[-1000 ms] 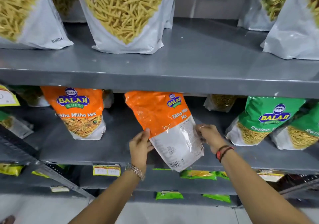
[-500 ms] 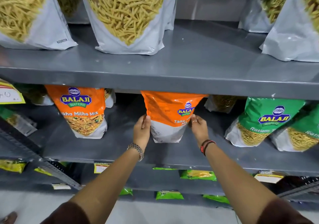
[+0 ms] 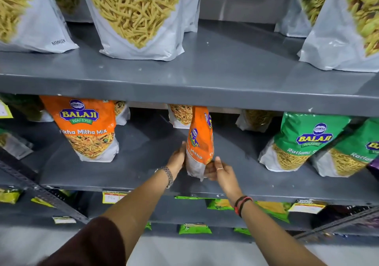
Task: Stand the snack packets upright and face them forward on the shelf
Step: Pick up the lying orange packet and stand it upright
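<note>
1. Since half a second ago, the orange Tikha Mitha Mix packet (image 3: 200,142) between the hands has turned from face-on to edge-on, so only a narrow strip of its front shows.
2. At far left on the grey middle shelf (image 3: 143,175), a second orange Balaji Tikha Mitha Mix packet (image 3: 87,128) stands upright and faces forward, well apart from the held one.
3. Behind the turned packet, another packet with a clear window (image 3: 180,115) sits at the back of the shelf, its top hidden by the upper shelf (image 3: 225,85).
4. That upper shelf also covers the top edge of the held packet, and it carries large white pouches of yellow sev (image 3: 135,15).
5. The left hand (image 3: 177,159), a metal watch on its wrist, lies flat and open against the packet's left side near the white bottom.
6. The right hand (image 3: 220,170), a ring on one finger, pinches the packet's lower right corner between thumb and fingers.
7. The packet's base sits at or just above the shelf; which one cannot be told.
8. To the right, two green Balaji Ratlami sev packets (image 3: 303,140) lean leftward, clear of both hands.
9. Below, small green and yellow packets (image 3: 194,228) lie flat on lower shelves.
</note>
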`<state>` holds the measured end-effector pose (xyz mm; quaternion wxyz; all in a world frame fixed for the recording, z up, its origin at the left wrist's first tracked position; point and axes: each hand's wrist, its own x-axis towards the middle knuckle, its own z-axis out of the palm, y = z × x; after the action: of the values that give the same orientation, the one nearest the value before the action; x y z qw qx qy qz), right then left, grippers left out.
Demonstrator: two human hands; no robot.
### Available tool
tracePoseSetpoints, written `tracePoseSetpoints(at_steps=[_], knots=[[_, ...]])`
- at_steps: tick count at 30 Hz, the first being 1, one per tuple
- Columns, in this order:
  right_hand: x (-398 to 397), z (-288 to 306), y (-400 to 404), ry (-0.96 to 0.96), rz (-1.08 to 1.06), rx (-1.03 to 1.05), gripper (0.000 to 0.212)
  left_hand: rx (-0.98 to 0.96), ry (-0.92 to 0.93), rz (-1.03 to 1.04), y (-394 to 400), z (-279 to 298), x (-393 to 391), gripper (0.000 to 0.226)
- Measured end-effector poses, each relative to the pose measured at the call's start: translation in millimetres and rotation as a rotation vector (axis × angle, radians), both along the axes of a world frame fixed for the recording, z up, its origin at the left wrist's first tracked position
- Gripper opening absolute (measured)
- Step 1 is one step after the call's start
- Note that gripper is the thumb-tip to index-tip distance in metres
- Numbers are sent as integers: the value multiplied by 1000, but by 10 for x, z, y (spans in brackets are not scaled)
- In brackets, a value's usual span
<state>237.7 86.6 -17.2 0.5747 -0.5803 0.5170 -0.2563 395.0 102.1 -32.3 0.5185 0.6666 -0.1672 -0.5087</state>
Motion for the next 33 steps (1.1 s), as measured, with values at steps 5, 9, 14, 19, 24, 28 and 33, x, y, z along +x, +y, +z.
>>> tracePoseSetpoints(at_steps=[5, 9, 14, 19, 24, 28, 33], knots=[[-143, 21, -60, -3, -2, -6, 49, 12, -114, 91, 82, -100, -17, 44], [-161, 101, -340, -26, -142, 2, 45, -85, -120, 302, 460, -117, -349, 40], [198, 373, -629, -90, -10, 180, 72, -185, 38, 169, 717, 22, -865, 49], [317, 471, -600, -103, 194, 219, 80, -226, 101, 171, 516, 139, -1060, 53], [95, 349, -486, -119, 82, 95, 58, -304, 147, 319, 375, 144, -981, 54], [-152, 171, -408, -166, -41, 39, 61, -292, 137, 246, 289, 150, -711, 46], [-402, -14, -374, -215, -57, 38, 57, -151, 137, 149, 93, 121, -443, 59]])
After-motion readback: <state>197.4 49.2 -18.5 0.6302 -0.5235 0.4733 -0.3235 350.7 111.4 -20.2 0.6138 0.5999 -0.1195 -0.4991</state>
